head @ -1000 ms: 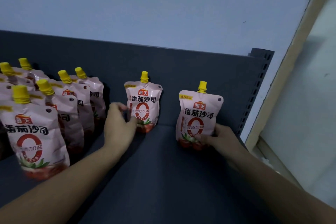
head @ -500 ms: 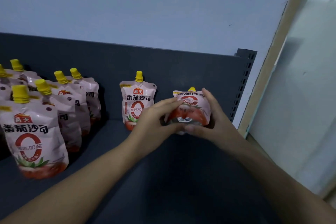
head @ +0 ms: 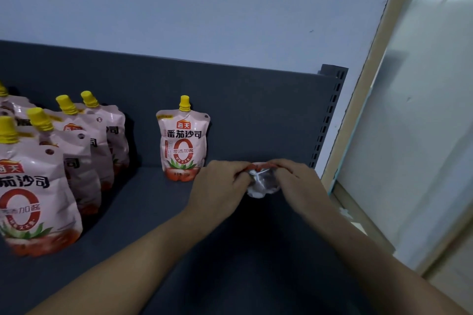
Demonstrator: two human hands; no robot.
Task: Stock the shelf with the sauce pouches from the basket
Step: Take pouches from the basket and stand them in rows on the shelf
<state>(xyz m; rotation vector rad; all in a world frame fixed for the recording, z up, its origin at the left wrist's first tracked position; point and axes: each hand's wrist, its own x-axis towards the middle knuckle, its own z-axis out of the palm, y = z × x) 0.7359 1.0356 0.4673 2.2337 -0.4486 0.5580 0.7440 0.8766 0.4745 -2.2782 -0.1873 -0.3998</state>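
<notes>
Both hands (head: 217,186) (head: 299,184) tight around tipped pouch (head: 262,185)

Dark grey shelf (head: 133,212), upright sauce pouches (head: 38,186) at left, lone pouch (head: 183,146) at mid-back.

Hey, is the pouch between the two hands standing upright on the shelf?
No, the left hand and right hand grip the pouch tipped over, its silver bottom facing the camera.

We see only the silvery underside and a red strip of the held pouch (head: 263,185); we cannot see its cap or label past the left hand (head: 220,186) and right hand (head: 299,184). The nearest pouch (head: 33,199) is cut off by the left edge, its base blurred.
</notes>
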